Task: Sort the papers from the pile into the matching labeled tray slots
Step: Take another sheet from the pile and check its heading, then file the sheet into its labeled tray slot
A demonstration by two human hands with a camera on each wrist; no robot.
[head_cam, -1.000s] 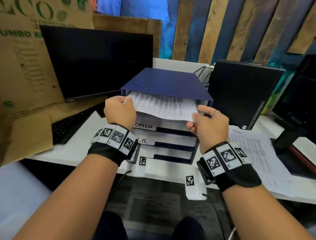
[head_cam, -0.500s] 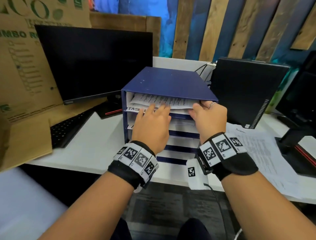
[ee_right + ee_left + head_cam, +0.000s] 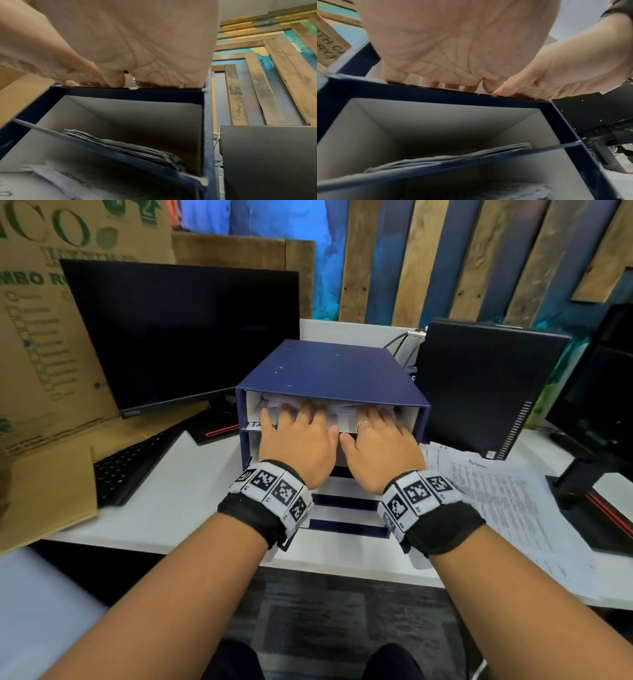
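Note:
A dark blue tray unit (image 3: 329,369) with stacked labeled slots stands mid-desk. White sheets (image 3: 342,415) lie in its top slot, nearly all inside. My left hand (image 3: 293,422) and right hand (image 3: 375,428) lie flat side by side, straight fingers reaching into that slot and pressing on the sheets. In the left wrist view my left palm (image 3: 453,40) hovers over the slot's front edge (image 3: 436,93); the slot below holds papers (image 3: 453,155). The right wrist view shows my right palm (image 3: 154,40) likewise, with papers (image 3: 120,146) in the slot beneath. The pile of printed papers (image 3: 500,501) lies on the desk to the right.
A dark monitor (image 3: 185,337) and keyboard (image 3: 133,463) sit left of the unit, with cardboard (image 3: 34,354) beyond. A black computer tower (image 3: 479,385) stands close on the right, and another monitor's stand (image 3: 589,474) sits by the pile. The white desk's front edge (image 3: 342,566) is near me.
The sheets that stuck out of the top slot have been pushed in. My left hand let go of their left edge and went flat beside the right; both hands moved forward.

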